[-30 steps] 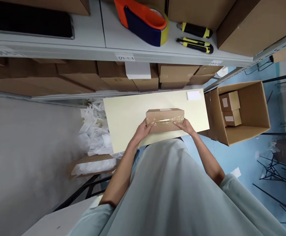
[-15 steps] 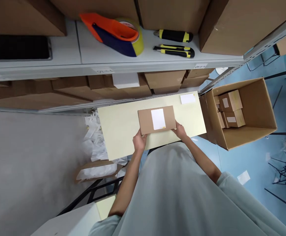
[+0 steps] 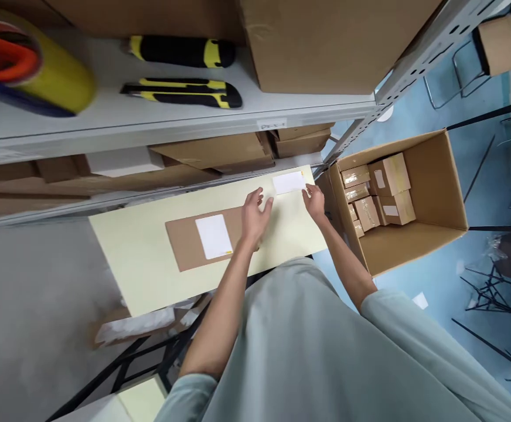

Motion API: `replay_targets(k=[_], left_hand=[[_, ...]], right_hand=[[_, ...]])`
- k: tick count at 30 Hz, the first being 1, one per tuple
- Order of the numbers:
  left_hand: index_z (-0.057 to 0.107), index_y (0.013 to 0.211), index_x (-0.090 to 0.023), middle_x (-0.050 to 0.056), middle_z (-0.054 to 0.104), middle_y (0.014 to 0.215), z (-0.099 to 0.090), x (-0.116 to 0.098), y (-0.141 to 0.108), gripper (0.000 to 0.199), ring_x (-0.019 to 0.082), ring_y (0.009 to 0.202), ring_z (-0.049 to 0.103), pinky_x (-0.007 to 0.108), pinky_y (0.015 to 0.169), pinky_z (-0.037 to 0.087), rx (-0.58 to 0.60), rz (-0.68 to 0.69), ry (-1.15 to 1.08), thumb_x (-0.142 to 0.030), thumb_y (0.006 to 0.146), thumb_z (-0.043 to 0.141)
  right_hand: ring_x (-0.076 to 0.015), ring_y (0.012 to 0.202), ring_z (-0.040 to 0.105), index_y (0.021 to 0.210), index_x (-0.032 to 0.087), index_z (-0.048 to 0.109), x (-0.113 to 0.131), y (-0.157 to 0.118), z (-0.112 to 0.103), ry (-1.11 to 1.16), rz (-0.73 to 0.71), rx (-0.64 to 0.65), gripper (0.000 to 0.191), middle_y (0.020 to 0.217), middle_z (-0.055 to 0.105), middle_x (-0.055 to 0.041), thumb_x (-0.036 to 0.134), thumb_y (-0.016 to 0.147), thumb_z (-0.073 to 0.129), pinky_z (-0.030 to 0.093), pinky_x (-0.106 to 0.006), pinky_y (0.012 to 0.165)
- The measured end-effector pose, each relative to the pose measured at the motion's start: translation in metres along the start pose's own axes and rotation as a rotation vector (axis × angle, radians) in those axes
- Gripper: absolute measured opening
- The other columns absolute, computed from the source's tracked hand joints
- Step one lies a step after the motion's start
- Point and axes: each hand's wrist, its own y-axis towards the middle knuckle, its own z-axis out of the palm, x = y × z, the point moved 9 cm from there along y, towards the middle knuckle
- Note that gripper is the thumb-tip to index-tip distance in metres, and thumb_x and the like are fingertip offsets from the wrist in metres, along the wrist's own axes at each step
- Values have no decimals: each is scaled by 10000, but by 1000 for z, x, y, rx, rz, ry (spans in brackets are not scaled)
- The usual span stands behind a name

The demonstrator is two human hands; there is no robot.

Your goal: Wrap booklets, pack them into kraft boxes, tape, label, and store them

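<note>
A flat brown cardboard box [image 3: 180, 243] with a white label [image 3: 214, 237] on its top lies on the pale yellow tabletop [image 3: 128, 258]. Above the box's right end is my left hand [image 3: 254, 220], fingers apart and holding nothing; it hides that end of the box. A second white label [image 3: 288, 182], a loose rectangle with a small yellow mark, lies near the table's right end. My right hand [image 3: 314, 204] is at this label's right edge, thumb and fingers pinched at its corner.
Right of the table stands an open carton [image 3: 435, 193] holding several small taped boxes [image 3: 391, 176]. On the grey shelf ahead lie two utility knives [image 3: 185, 92] and a tape dispenser [image 3: 31, 64]. Cardboard boxes [image 3: 211, 149] fill the shelf below.
Both hands have let go of the brown box, which now rests on the table. They have moved right and forward, the right one to the loose label. The view has shifted right.
</note>
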Motion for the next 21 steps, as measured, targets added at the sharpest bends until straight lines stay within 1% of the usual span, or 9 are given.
replay_targets(k=[2, 3, 5, 7, 10, 13, 15, 18, 21], left_hand=[[718, 1315, -160, 198, 703, 1390, 39, 20, 33, 370, 301, 1161, 762, 475, 1145, 574, -5, -197, 67, -328, 986, 691], [735, 1228, -154, 194, 721, 1306, 54, 30, 45, 294, 303, 1106, 766, 495, 1132, 573, -8, -260, 86, -284, 966, 701], [740, 1044, -171, 153, 733, 1136, 76, 47, 61, 124, 295, 1024, 759, 512, 1107, 574, -7, -324, 103, -232, 940, 707], [721, 937, -197, 111, 718, 1049, 87, 59, 66, 34, 273, 985, 744, 493, 1087, 577, -14, -332, 99, -218, 939, 694], [740, 1000, -205, 98, 712, 1103, 93, 67, 61, 108, 233, 970, 730, 448, 1086, 572, -46, -336, 94, -213, 953, 643], [763, 1120, -195, 121, 719, 1243, 93, 65, 52, 217, 202, 969, 727, 401, 1090, 565, -114, -330, 64, -209, 964, 612], [756, 1180, -188, 135, 727, 1301, 91, 62, 49, 244, 195, 951, 726, 378, 1058, 574, -171, -343, 43, -232, 969, 642], [721, 1230, -180, 142, 755, 1261, 86, 61, 47, 288, 204, 925, 725, 379, 1013, 581, -228, -399, 59, -283, 962, 718], [725, 1103, -205, 92, 776, 1135, 79, 57, 49, 191, 199, 904, 727, 350, 974, 569, -260, -415, 104, -288, 939, 776]], right_hand=[[-283, 1264, 750, 1486, 106, 656, -6, 24, 3, -14, 53, 21, 448, 1474, 685, -240, 311, 1111, 522, 552, -411, 1168], [-280, 1260, 754, 1500, 103, 642, -8, 32, 6, -27, 77, 33, 454, 1479, 675, -245, 312, 1115, 524, 553, -401, 1163], [-270, 1249, 754, 1471, 107, 658, -13, 43, 13, -54, 102, 55, 420, 1470, 671, -240, 296, 1119, 527, 546, -382, 1159], [-261, 1234, 747, 1371, 119, 715, -15, 48, 19, -78, 100, 75, 355, 1427, 686, -218, 271, 1127, 505, 535, -366, 1159], [-255, 1245, 726, 1346, 133, 729, -16, 48, 26, -83, 71, 101, 369, 1391, 689, -192, 245, 1141, 443, 516, -356, 1168], [-247, 1245, 722, 1427, 139, 694, -17, 45, 30, -49, 58, 100, 411, 1413, 676, -184, 234, 1136, 420, 508, -350, 1177], [-242, 1211, 729, 1402, 138, 708, -19, 45, 31, -12, 63, 85, 399, 1400, 684, -180, 231, 1124, 437, 514, -347, 1166], [-235, 1148, 734, 1314, 150, 731, -22, 46, 31, 52, 78, 43, 321, 1335, 714, -164, 241, 1103, 506, 533, -353, 1136], [-223, 1069, 746, 1163, 155, 749, -25, 51, 30, 117, 81, -24, 194, 1247, 737, -141, 266, 1075, 616, 556, -342, 1077]])
